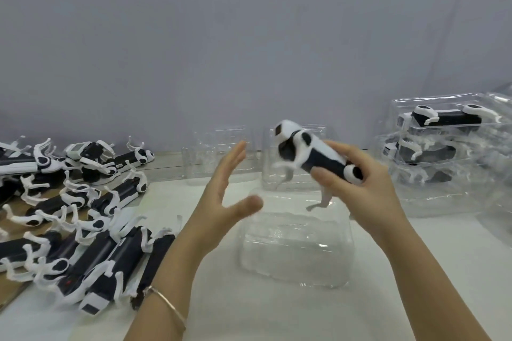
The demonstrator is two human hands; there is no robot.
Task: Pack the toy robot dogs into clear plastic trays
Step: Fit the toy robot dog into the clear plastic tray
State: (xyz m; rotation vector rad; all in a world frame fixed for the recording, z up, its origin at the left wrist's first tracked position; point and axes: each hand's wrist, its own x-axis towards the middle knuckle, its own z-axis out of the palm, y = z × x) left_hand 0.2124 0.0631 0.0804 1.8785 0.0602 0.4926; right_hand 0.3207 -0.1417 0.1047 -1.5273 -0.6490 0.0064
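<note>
Toy dog held above the near clear tray

Stacked trays (443,147) at 3 o'clock hold dogs, and the near tray (296,252) shows only its moulded hollows. The right hand (360,183) curls its fingers round the toy dog (313,155) just above that tray. At the dog's 9 o'clock, the left hand (224,191) is spread and apart.

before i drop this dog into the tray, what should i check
1. Right hand grips the toy dog: ok.
2. Left hand free to steady the tray: ok, open, holding nothing.
3. Tray in front is empty: ok.
4. Toy dog is over the tray: ok, legs hang above its far edge.
5. Legs match the tray's moulding: cannot tell, blurred.
</note>
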